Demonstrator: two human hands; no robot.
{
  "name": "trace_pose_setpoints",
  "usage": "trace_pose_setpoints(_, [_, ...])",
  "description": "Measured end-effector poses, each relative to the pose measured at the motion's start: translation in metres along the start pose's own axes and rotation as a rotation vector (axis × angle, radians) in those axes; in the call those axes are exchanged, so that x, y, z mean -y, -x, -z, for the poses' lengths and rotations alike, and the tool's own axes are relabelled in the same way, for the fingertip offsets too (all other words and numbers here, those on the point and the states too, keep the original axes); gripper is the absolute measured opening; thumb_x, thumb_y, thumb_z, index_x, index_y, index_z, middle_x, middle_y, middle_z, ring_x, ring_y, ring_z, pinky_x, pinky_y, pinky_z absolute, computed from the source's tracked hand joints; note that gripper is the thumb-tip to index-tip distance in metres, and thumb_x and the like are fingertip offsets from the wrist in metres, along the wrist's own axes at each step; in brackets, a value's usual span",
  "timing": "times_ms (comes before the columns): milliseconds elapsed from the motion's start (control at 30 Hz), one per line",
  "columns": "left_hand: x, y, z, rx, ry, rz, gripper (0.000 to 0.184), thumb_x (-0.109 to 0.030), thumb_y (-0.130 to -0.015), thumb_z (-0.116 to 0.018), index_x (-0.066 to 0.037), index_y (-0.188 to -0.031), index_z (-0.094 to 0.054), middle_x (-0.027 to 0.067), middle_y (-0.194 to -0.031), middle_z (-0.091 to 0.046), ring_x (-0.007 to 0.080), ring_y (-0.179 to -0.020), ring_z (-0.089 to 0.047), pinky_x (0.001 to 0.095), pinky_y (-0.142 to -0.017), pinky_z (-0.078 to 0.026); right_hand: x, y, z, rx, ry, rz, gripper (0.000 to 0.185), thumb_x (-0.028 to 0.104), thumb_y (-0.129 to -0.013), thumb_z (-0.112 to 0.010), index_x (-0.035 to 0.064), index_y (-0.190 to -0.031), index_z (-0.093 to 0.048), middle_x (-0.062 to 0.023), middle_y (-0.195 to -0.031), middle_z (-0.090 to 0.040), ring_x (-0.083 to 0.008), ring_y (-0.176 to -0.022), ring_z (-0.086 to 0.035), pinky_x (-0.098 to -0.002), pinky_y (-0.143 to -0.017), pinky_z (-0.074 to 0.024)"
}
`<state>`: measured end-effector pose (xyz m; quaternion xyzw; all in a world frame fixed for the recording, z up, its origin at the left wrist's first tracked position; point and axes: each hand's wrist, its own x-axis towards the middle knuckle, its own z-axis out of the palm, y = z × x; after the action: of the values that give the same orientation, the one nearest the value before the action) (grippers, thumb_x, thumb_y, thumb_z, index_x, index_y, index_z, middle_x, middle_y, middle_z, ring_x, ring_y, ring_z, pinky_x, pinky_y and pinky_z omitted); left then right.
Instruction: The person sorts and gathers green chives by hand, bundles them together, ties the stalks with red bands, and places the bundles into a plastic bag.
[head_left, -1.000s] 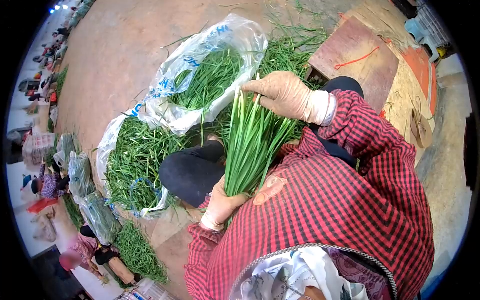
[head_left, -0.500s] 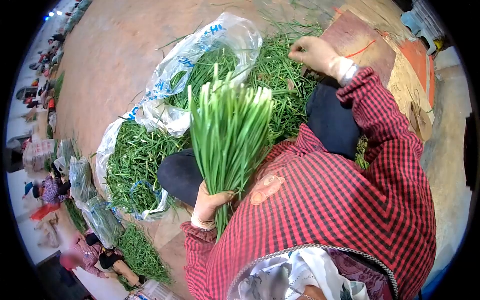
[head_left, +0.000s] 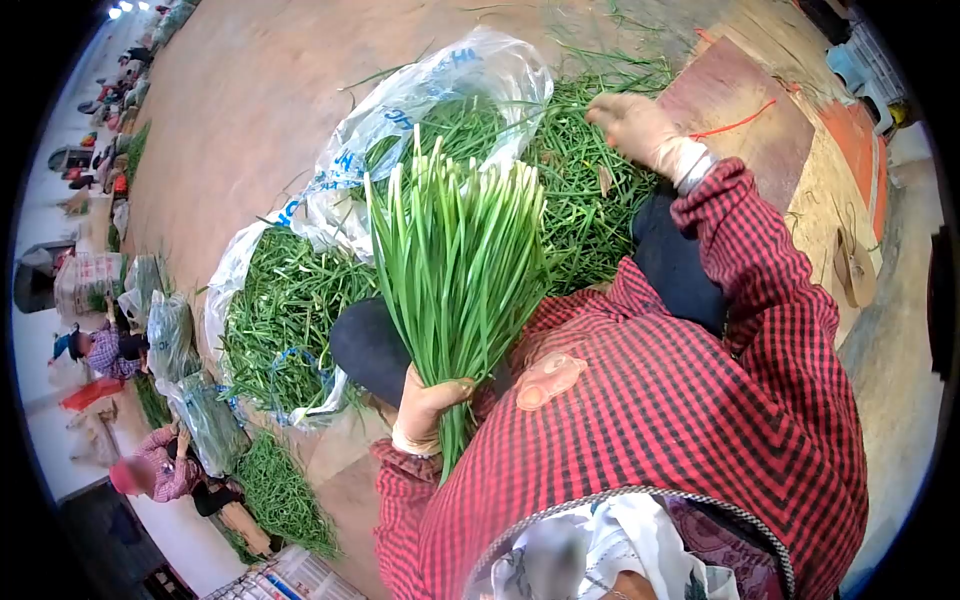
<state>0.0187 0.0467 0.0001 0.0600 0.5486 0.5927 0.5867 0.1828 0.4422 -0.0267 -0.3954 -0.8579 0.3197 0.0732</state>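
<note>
My left hand (head_left: 428, 402), in a pale glove, is wrapped round the narrow lower part of a bunch of garlic chives (head_left: 455, 270). The whitish cut ends fan out upward and away from me. Over a loose pile of chive leaves (head_left: 585, 185) hovers my right hand (head_left: 637, 130), gloved too, its fingers loosely apart with nothing visible in them. Behind the bunch lies an open clear plastic bag (head_left: 340, 165) with blue print, holding more green leaves.
A reddish board (head_left: 750, 100) with a red strip (head_left: 735, 120) lies at right, near a sandal (head_left: 853, 268). Filled plastic bags (head_left: 205, 415) and a chive heap (head_left: 285, 490) stand at left, where other people (head_left: 160, 465) sit.
My right hand has gone from a pinch to looser, spread fingers over the pile. The bunch stays in my left hand. The view has shifted slightly.
</note>
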Motion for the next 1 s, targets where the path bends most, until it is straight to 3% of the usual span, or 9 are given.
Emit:
trace_pose_setpoints(67, [-0.003,0.000,-0.003,-0.015,-0.060,0.004,0.036,0.007,-0.069,-0.066,0.001,-0.105,-0.063,0.0059,-0.092,-0.068,0.0137,-0.079,-0.063,0.0261,-0.073,-0.050,-0.006,-0.005,0.004,-0.011,0.046,-0.031,0.037,0.032,-0.093,-0.058,0.0044,-0.117,-0.063,-0.0133,-0.098,-0.066,-0.0224,-0.085,-0.065,-0.0345,-0.079,-0.0516])
trace_pose_setpoints(133, [0.001,-0.003,-0.008,-0.017,-0.058,-0.005,0.037,0.008,-0.070,-0.066,0.001,-0.106,-0.062,0.0057,-0.094,-0.068,0.0137,-0.081,-0.063,0.0268,-0.075,-0.050,0.013,0.008,-0.002,-0.295,0.218,0.379,0.042,0.035,-0.091,-0.061,0.0050,-0.120,-0.062,-0.0191,-0.125,-0.056,-0.0285,-0.114,-0.056,-0.0371,-0.097,-0.0448])
trace_pose_setpoints(200, [0.001,-0.007,-0.008,0.013,-0.101,-0.002,0.041,0.010,-0.071,-0.066,0.001,-0.110,-0.061,0.0056,-0.099,-0.068,0.0139,-0.086,-0.064,0.0284,-0.081,-0.050,0.049,0.019,0.012,0.044,-0.038,0.443,0.047,0.037,-0.087,-0.066,0.0050,-0.121,-0.061,-0.0206,-0.139,-0.044,-0.0353,-0.131,-0.041,-0.0405,-0.107,-0.0361])
trace_pose_setpoints(233, [0.002,-0.009,-0.007,0.019,-0.103,0.001,0.041,0.010,-0.071,-0.066,0.001,-0.110,-0.061,0.0056,-0.099,-0.068,0.0139,-0.086,-0.064,0.0284,-0.081,-0.050,0.061,0.022,0.008,0.064,-0.118,0.568,0.045,0.041,-0.084,-0.066,0.0081,-0.114,-0.066,-0.0219,-0.134,-0.050,-0.0380,-0.127,-0.044,-0.0426,-0.107,-0.0363])
trace_pose_setpoints(400, [0.005,-0.009,-0.010,0.054,-0.119,0.002,0.042,0.009,-0.071,-0.066,0.001,-0.111,-0.060,0.0063,-0.100,-0.068,0.0142,-0.087,-0.064,0.0286,-0.081,-0.051,0.080,0.030,-0.024,0.004,0.200,0.880,0.016,0.022,-0.076,-0.069,0.0091,-0.086,-0.068,-0.0116,-0.120,-0.058,-0.0320,-0.118,-0.051,-0.0407,-0.101,-0.0394])
trace_pose_setpoints(500, [0.008,-0.006,0.001,0.067,-0.131,0.009,0.043,0.009,-0.071,-0.066,0.001,-0.112,-0.060,0.0065,-0.100,-0.068,0.0144,-0.086,-0.064,0.0286,-0.081,-0.051,0.071,0.028,-0.029,-0.074,0.166,0.887,0.014,0.020,-0.078,-0.067,0.0090,-0.087,-0.068,-0.0104,-0.113,-0.059,-0.0309,-0.111,-0.054,-0.0405,-0.097,-0.0417])
trace_pose_setpoints(633, [0.003,-0.005,-0.004,0.074,-0.112,0.022,0.043,0.008,-0.071,-0.066,0.001,-0.113,-0.060,0.0065,-0.099,-0.068,0.0145,-0.086,-0.064,0.0283,-0.081,-0.051,0.061,0.032,-0.030,0.149,-0.227,0.714,0.019,0.019,-0.078,-0.067,0.0104,-0.095,-0.069,-0.0117,-0.109,-0.058,-0.0321,-0.103,-0.057,-0.0403,-0.092,-0.0443])
trace_pose_setpoints(900, [0.003,-0.007,-0.010,0.111,-0.152,0.076,0.045,0.008,-0.071,-0.066,0.001,-0.115,-0.059,0.0066,-0.103,-0.068,0.0145,-0.090,-0.064,0.0286,-0.084,-0.051,0.060,0.033,-0.032,0.015,0.165,0.947,0.018,0.025,-0.083,-0.067,0.0107,-0.095,-0.068,-0.0116,-0.104,-0.060,-0.0333,-0.098,-0.059,-0.0437,-0.087,-0.0472])
trace_pose_setpoints(1000, [-0.001,-0.004,-0.005,0.059,-0.116,0.057,0.046,0.009,-0.070,-0.066,0.002,-0.115,-0.059,0.0075,-0.102,-0.068,0.0151,-0.089,-0.064,0.0282,-0.083,-0.051,0.041,0.031,-0.023,0.024,0.176,0.648,0.019,0.024,-0.088,-0.060,0.0077,-0.098,-0.062,-0.0106,-0.091,-0.059,-0.0314,-0.083,-0.063,-0.0402,-0.074,-0.0520])
